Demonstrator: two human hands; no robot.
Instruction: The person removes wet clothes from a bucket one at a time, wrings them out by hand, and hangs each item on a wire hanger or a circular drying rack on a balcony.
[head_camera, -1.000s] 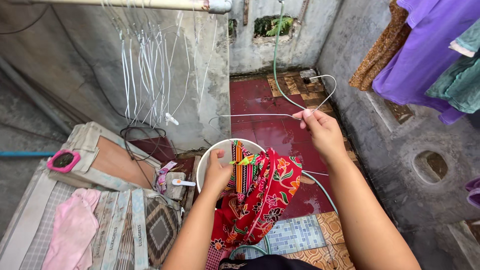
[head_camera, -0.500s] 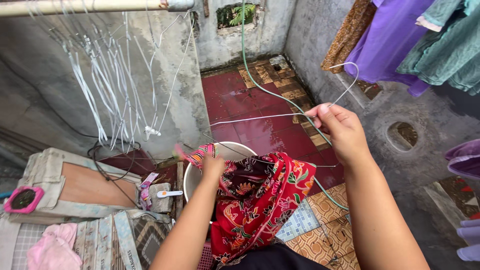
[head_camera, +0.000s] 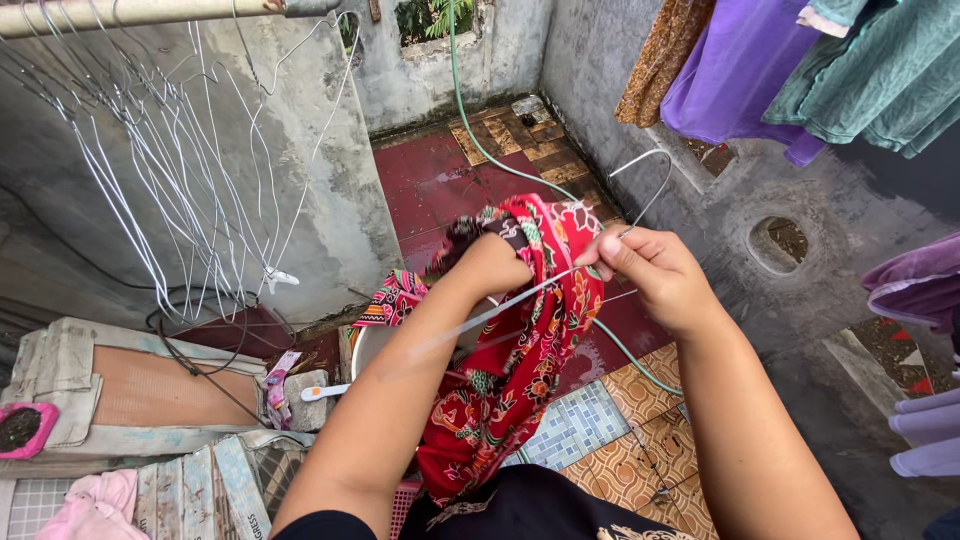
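My left hand (head_camera: 492, 264) is pushed up inside a red floral cloth (head_camera: 510, 360), lifting its top part; the cloth drapes over my forearm and hangs down to my lap. My right hand (head_camera: 648, 270) pinches the neck of a white wire hanger (head_camera: 640, 172), its hook pointing up and right, its wire running left across my left forearm. A white bucket (head_camera: 362, 345) stands on the floor under the cloth, mostly hidden by my arm.
Several empty wire hangers (head_camera: 170, 170) hang from a pole (head_camera: 120, 14) at upper left. Purple and green clothes (head_camera: 760, 70) hang at upper right. A green hose (head_camera: 470, 120) runs across the wet red floor. A stacked board pile (head_camera: 130, 390) and a pink cloth (head_camera: 95, 508) lie at left.
My left hand rose from the bucket with the red cloth and went up inside it. The hanger in my right hand swung down across my left forearm.
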